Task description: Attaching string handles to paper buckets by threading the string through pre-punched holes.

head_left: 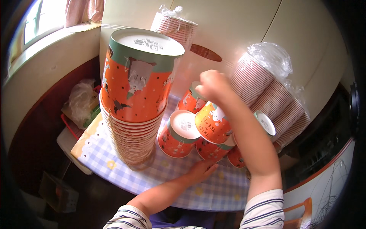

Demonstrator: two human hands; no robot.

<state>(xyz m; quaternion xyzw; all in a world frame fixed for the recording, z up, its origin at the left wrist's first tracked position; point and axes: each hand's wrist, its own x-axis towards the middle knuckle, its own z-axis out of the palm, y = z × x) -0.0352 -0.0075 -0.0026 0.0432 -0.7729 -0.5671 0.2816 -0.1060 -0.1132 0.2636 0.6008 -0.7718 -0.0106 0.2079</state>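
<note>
My right hand is raised over a group of upside-down paper cups, its fingers curled closed. Whatever it may hold is hidden. Under that forearm, a yellow-orange cup rests on top of other cups. Just left of it stands an orange cup with a green band and white base, and behind is a similar cup. My left hand lies low by the table's near side, fingers extended against the foot of a lower red-orange cup. My right forearm covers part of the cups on the right.
A tall nested stack of orange cups rises at the left of the checked tablecloth. Plastic-wrapped cup stacks lean at the right. Another wrapped stack stands at the back against the pale wall. A red basket sits beyond the left edge.
</note>
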